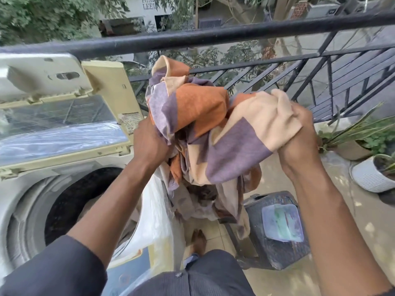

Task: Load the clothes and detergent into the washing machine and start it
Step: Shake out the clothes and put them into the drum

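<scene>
Dark sleeves (55, 272) frame the nearest part of the view, and at the left stands the top-loading washing machine (25, 201) with its lid (62, 124) raised and its dark drum (85, 197) open. Over the machine's right edge the left hand (149, 139) has its fingers curled into a bunched cloth (205, 129) patched in orange, purple and cream, held up in the air with its tail hanging down, while the right hand (299, 133) pinches a cream corner tight. Behind runs a black balcony railing (213, 37); a dark bin (275, 231) sits on the tiled floor (333, 272), and potted plants (372, 167) stand at the right edge.
</scene>
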A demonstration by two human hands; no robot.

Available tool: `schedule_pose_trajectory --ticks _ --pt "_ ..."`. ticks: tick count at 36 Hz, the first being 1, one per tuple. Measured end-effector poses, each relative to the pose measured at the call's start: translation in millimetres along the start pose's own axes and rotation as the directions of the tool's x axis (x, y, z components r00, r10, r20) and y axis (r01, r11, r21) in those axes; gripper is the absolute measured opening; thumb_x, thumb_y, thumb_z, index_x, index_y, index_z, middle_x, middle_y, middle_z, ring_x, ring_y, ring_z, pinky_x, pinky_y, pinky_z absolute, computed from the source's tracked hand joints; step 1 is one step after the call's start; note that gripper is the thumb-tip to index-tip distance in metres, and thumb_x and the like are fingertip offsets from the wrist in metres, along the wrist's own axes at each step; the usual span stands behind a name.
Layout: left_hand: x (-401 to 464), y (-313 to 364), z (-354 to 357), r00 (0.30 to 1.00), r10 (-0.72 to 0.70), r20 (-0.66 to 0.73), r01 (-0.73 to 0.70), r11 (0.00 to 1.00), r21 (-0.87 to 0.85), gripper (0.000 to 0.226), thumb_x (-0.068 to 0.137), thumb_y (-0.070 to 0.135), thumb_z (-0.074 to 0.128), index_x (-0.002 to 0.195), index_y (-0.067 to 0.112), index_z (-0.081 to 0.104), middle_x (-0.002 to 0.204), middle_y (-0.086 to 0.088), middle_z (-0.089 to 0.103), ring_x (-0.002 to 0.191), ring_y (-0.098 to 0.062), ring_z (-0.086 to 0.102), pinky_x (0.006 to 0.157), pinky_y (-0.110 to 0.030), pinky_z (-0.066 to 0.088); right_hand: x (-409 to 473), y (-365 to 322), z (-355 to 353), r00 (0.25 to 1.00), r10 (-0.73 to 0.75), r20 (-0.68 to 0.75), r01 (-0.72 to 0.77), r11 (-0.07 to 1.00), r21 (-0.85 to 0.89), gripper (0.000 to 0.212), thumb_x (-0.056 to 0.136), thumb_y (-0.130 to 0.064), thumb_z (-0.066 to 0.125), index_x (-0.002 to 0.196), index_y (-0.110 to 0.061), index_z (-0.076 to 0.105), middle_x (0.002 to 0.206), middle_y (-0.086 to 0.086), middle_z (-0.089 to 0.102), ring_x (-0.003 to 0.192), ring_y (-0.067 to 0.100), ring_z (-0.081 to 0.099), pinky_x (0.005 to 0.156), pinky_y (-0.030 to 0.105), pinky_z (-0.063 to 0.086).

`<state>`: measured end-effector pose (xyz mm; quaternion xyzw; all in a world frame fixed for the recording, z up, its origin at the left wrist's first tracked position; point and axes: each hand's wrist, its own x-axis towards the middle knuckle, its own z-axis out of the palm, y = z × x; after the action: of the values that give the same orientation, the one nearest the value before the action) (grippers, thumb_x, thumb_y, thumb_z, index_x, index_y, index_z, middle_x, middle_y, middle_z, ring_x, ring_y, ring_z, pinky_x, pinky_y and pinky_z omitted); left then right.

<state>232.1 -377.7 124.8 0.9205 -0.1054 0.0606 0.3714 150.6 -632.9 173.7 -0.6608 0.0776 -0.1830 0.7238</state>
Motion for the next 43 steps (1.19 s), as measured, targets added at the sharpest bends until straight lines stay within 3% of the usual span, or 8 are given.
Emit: schedule_pose_trajectory --ticks 7,12,15,23,29,34,37,43 --pt "2 5 2 0.914 0.051 0.402 0.117 0.916 -0.384 0.100 0.075 0.035 0.086 0.160 0.023 0.035 0.133 0.011 0.070 0.120 -0.009 0.071 0.100 -0.045 0.060 -3 28 40 0.998 0.056 -0.005 -0.056 0.985 -0.165 0.023 0.083 -0.040 0.061 0.101 -0.027 0.064 0.097 -0.005 0.070 0.090 0.010 0.065 0.080 0.038 0.058" --pt "-5 -2 10 0.853 0.151 0.500 0.084 0.905 -0.416 0.113 0.064 0.057 0.099 0.156 0.024 0.044 0.148 0.011 0.062 0.138 -0.005 0.057 0.119 -0.038 0.047 -8 33 56 0.992 0.010 0.126 0.026 0.960 -0.279 0.029 0.087 -0.013 0.053 0.115 -0.021 0.061 0.109 -0.005 0.069 0.101 0.014 0.066 0.090 0.040 0.057" --pt "-15 4 18 0.912 0.076 0.402 0.090 0.921 -0.379 0.092 0.053 0.069 0.097 0.132 0.030 0.069 0.122 0.016 0.076 0.119 -0.001 0.069 0.108 -0.041 0.056 -11 31 62 0.980 -0.057 0.192 0.113 0.948 -0.298 0.035 0.092 -0.004 0.053 0.117 -0.026 0.063 0.099 -0.026 0.066 0.093 -0.004 0.063 0.081 0.016 0.050" --pt "-5 16 29 0.996 -0.084 -0.009 0.076 0.931 -0.356 0.043 0.068 0.058 0.089 0.104 0.040 0.072 0.096 0.036 0.073 0.094 0.014 0.068 0.084 -0.018 0.057 -5 25 58 0.945 -0.037 0.324 0.079 0.990 -0.115 0.024 0.103 -0.025 0.064 0.124 -0.036 0.067 0.124 -0.007 0.073 0.119 0.012 0.067 0.102 0.030 0.052" --pt "12 26 29 0.983 -0.155 -0.097 0.111 0.927 -0.358 0.037 0.075 0.038 0.085 0.104 0.017 0.074 0.101 0.004 0.078 0.096 -0.020 0.074 0.078 -0.039 0.059 -18 45 50 0.981 -0.166 0.098 0.180 0.969 -0.169 0.033 0.089 -0.024 0.068 0.120 -0.031 0.061 0.113 -0.012 0.070 0.102 0.013 0.069 0.086 0.024 0.054" --pt "17 36 25 0.958 -0.198 -0.206 0.100 0.907 -0.408 0.028 0.077 0.036 0.085 0.098 0.028 0.068 0.099 0.006 0.076 0.097 -0.021 0.073 0.076 -0.035 0.054 -53 106 33 0.986 -0.160 -0.044 0.092 0.748 -0.657 0.016 0.089 -0.044 0.066 0.086 -0.029 0.060 0.076 -0.011 0.065 0.071 0.014 0.065 0.058 0.034 0.051" --pt "19 41 19 0.943 -0.235 -0.235 0.105 0.881 -0.462 0.039 0.074 0.044 0.085 0.103 0.039 0.059 0.107 0.008 0.074 0.103 -0.018 0.072 0.086 -0.038 0.058 -66 151 16 0.960 0.279 0.006 -0.106 0.384 -0.917 0.052 0.085 -0.074 0.050 0.068 -0.026 0.059 0.067 -0.012 0.062 0.072 0.019 0.069 0.056 0.029 0.044" --pt "18 41 11 0.951 -0.185 -0.247 0.034 0.857 -0.514 0.042 0.075 0.041 0.083 0.109 0.024 0.064 0.108 0.002 0.077 0.103 -0.019 0.074 0.090 -0.051 0.060 -68 205 0 0.729 0.659 -0.187 -0.355 0.130 -0.926 0.067 0.085 -0.082 0.043 0.115 -0.024 0.062 0.113 0.005 0.071 0.106 0.033 0.069 0.076 0.037 0.049"
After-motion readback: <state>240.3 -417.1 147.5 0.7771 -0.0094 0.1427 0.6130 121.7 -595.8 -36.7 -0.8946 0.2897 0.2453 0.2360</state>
